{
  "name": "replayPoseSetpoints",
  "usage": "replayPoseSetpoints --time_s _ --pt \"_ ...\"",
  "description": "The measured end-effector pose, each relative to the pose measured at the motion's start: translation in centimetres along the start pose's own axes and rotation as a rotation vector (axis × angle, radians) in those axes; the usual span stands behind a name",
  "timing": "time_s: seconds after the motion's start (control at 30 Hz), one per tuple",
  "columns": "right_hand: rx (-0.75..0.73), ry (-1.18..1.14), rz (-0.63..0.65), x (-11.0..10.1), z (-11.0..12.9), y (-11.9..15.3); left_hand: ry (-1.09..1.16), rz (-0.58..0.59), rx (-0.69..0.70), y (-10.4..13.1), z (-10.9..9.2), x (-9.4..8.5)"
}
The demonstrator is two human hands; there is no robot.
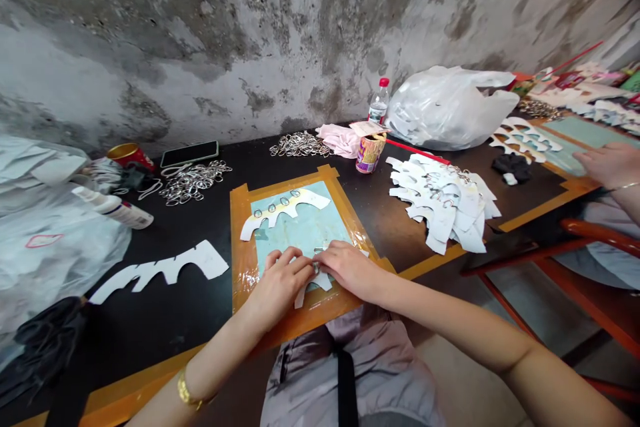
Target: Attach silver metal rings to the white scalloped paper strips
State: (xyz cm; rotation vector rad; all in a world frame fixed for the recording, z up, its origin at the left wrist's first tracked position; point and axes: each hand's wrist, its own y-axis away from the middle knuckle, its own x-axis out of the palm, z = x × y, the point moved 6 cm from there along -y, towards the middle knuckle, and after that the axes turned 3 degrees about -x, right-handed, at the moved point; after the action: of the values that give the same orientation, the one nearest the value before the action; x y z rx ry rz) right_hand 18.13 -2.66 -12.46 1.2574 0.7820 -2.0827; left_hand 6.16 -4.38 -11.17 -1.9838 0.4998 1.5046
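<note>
My left hand (284,280) and my right hand (353,271) meet over the near part of a pale blue mat (285,247). Their fingers are closed and bent around a white scalloped piece (323,281), mostly covered by the hands. Small bits of metal, seemingly a wire ring, show between the fingertips, with the right thumb and fingers pinched at it. Farther up the mat lies another white scalloped piece (313,197), with several metal rings along its curved edge. To the left, on the black table, rests a slotted white piece (167,272) without rings.
Piles of metal rings (193,182) lie at the back, near a phone (190,154) and a white bottle (117,209). Ringed white pieces (445,203) are heaped on the right, before a plastic bag (445,110). A co-worker's hand (610,165) is at far right.
</note>
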Motion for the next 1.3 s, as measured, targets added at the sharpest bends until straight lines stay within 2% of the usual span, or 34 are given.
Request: replayPoseSetpoints --time_s 0.13,0.2,0.33,0.47,0.6,0.77,0.97,1.2,1.3 --pt "-0.135 0.212 0.041 0.5 0.2 -0.2 -0.071 -0.008 0.184 0.9 -0.2 0.0" --pt "-0.201 0.297 0.025 0.7 0.2 0.0 -0.107 0.004 0.210 1.0 -0.2 -0.2" --pt "-0.446 0.403 -0.024 1.0 0.2 0.7 -0.105 0.060 0.254 0.7 -0.2 -0.7" --pt "-0.633 0.476 0.008 0.8 0.6 0.8 -0.097 0.097 0.356 0.5 -0.4 -0.8" --pt "-0.783 0.524 0.086 0.4 1.7 0.3 -0.215 0.117 0.368 0.7 -0.6 0.0" --pt "-0.914 0.544 0.150 0.3 2.9 0.0 -0.314 0.072 0.388 0.8 -1.0 0.0" --pt "-0.911 0.498 0.126 -0.2 3.2 -0.7 -0.250 0.043 0.423 0.8 -1.2 -0.1" --pt "-0.817 0.455 0.038 -0.6 2.6 0.5 -0.393 0.045 0.243 2.1 -1.9 1.5" --pt "-0.741 0.423 0.039 -0.8 2.2 1.0 -0.370 -0.015 0.210 2.8 -2.5 1.6"
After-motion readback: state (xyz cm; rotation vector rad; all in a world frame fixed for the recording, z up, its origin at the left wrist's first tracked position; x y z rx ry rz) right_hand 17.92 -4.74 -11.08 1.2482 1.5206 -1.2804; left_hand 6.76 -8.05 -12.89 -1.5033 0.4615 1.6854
